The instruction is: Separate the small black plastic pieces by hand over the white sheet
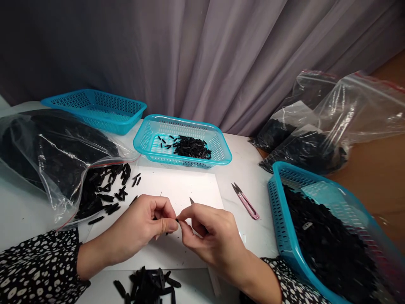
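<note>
Nearest: loose pile of slim black pieces (148, 287). Over flat white sheet (202, 182), left hand (144, 226) clamps one small black piece (176, 220), thumb to forefinger. Right hand (210, 230) has fingertips at its end; cannot tell if clamped.

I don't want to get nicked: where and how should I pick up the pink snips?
Take the snips by the pink handle, probably best pinched across its outer sides, coming from above and the near side. They lie flat, with the dark, pointed blades facing away from the person and the rounded handle end towards the near right.
</note>
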The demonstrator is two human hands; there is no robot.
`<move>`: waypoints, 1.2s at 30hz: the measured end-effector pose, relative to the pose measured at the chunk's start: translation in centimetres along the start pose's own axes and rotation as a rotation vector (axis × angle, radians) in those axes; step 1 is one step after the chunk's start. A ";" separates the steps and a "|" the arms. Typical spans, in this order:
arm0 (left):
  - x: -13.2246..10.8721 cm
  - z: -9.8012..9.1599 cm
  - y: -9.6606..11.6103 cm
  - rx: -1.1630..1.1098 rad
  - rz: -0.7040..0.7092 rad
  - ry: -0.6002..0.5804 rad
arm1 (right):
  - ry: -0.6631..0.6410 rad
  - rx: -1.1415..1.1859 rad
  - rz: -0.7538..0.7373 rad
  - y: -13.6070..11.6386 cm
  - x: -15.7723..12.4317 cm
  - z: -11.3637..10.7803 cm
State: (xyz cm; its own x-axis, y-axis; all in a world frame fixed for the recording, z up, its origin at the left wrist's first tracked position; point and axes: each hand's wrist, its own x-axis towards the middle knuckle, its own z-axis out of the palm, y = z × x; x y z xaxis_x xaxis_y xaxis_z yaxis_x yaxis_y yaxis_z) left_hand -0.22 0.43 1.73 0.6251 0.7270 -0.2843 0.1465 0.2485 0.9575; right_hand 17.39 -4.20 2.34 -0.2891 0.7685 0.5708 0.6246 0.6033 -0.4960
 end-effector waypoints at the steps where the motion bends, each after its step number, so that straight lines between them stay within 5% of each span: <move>1: 0.0 0.0 0.0 -0.009 0.003 -0.010 | 0.022 -0.017 -0.004 -0.1 -0.1 0.1; 6: -0.2 0.2 -0.2 -0.064 0.016 -0.061 | 0.079 -0.046 0.056 -0.2 0.1 0.1; 13: -0.3 0.3 0.1 -0.306 0.091 -0.014 | -0.005 0.167 0.405 -0.4 0.4 -0.9; 19: -0.1 -0.1 -0.1 -0.454 0.038 0.037 | -0.322 0.158 -0.254 -0.9 -0.6 -1.2; 22: 0.0 -0.2 -0.2 -0.476 0.005 0.022 | -0.381 0.169 -0.332 -0.9 -0.7 -1.2; 28: 0.0 -0.2 -0.4 -0.443 -0.005 -0.045 | -0.178 0.122 0.116 -0.2 -0.4 -0.8; 36: -0.1 0.0 -0.3 -0.408 -0.071 -0.121 | -0.185 0.506 0.581 0.6 0.2 -0.3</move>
State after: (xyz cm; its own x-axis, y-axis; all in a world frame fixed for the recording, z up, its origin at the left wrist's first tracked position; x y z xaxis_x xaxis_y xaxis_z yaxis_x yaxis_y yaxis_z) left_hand -0.35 0.31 1.44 0.7137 0.6242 -0.3179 -0.1073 0.5458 0.8310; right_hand 17.95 -3.79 2.37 -0.1611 0.9864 0.0331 0.3198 0.0839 -0.9438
